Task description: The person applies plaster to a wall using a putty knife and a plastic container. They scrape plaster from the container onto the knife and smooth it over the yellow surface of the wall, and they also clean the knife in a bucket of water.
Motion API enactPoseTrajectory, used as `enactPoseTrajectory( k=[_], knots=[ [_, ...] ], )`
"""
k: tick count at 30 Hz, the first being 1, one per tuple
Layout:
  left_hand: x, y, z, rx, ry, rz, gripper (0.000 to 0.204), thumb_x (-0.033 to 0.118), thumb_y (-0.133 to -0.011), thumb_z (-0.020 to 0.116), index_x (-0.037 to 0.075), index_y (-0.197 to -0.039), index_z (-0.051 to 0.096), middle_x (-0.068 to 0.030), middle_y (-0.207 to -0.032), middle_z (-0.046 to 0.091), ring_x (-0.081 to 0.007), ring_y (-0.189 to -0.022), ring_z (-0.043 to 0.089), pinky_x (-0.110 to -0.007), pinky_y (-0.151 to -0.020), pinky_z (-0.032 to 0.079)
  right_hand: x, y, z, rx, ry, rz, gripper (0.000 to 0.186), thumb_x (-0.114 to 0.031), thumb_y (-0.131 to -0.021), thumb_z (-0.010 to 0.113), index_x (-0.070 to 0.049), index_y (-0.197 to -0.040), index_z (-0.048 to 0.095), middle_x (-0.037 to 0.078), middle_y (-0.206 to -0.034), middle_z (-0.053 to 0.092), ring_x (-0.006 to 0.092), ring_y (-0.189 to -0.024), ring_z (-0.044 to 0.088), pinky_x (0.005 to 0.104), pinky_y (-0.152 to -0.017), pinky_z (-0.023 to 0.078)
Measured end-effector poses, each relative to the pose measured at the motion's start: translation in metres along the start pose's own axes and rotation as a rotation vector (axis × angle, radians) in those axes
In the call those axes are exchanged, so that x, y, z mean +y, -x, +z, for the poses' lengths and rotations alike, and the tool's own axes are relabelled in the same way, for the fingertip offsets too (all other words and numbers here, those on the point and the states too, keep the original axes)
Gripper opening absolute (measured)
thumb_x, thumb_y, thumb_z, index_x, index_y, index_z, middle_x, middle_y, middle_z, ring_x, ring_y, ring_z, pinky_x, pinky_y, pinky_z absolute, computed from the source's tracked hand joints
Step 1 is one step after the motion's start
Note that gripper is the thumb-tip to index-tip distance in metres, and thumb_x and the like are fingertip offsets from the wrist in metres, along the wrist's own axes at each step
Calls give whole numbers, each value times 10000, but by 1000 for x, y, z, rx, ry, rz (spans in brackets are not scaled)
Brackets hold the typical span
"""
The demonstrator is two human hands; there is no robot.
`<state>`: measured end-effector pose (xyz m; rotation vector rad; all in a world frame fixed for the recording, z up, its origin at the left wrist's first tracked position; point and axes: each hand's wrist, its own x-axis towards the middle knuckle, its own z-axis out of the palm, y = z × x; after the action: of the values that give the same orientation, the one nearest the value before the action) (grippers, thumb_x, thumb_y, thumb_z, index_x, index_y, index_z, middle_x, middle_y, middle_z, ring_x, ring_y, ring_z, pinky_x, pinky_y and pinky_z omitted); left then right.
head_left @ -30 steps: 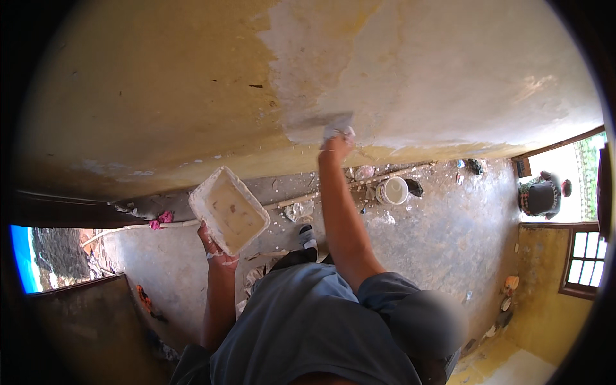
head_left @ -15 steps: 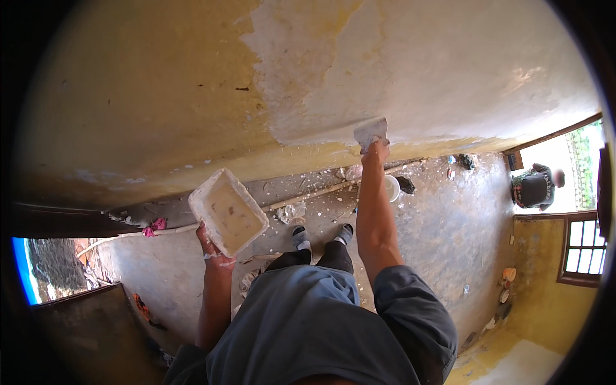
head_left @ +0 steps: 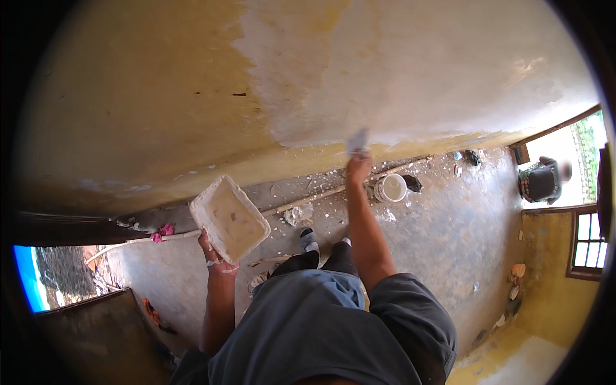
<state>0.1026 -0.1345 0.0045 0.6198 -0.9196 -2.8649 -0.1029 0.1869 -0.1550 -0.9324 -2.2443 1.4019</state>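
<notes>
While left fingers [head_left: 205, 240] grip the tray [head_left: 203, 210] by its edge, right fingers [head_left: 359, 162] clasp a scraper [head_left: 357, 140], open room between.

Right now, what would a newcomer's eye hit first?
The wall filling the upper view, pale on its right, yellow on its left. Below it, the left hand holds a tray of off-white paste. Near the pale area's lower edge, the right hand grips a blurred scraper.

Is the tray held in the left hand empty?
Not empty: in the tray held by the left hand, pale material with darker patches spreads across the inside. Depth cannot be told.
</notes>
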Motion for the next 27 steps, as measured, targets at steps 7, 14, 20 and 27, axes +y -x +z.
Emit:
enactPoseTrajectory(
  k=[7,14,20,27],
  knots=[
    [-4,-5,10,43,-6,-11,629,452,-833,573,132,-1347,403,-68,-1290,520,-279,-1149,527,-458,-966,447,70,-139,-8,359,-49,-250,174,-53,-849,529,30,-990,589,115,-895,648,224,-769,594,326,-717,467],
    [-7,-6,13,78,-13,13,626,456,-834,570,128,-1343,408,-78,-1274,532,-282,-1136,537,-459,-962,450,36,-31,81,313,-138,-482,311,-34,-834,527,-17,-1142,555,180,-957,630,303,-878,610,384,-785,468],
    [-6,-7,3,15,-28,0,582,451,-863,534,122,-1331,425,-62,-1279,530,-265,-1151,526,-448,-977,436,16,93,124,-385,-454,-292,268,11,-774,511,-2,-1036,566,153,-723,591,264,-671,575,340,-630,484],
    [-9,-4,8,-58,74,-7,580,443,-869,532,126,-1340,413,-63,-1297,511,-268,-1167,511,-454,-992,418,-58,59,29,-96,-788,136,274,56,-792,519,-6,-1057,548,92,-963,583,201,-746,596,310,-571,495]
  ],
)
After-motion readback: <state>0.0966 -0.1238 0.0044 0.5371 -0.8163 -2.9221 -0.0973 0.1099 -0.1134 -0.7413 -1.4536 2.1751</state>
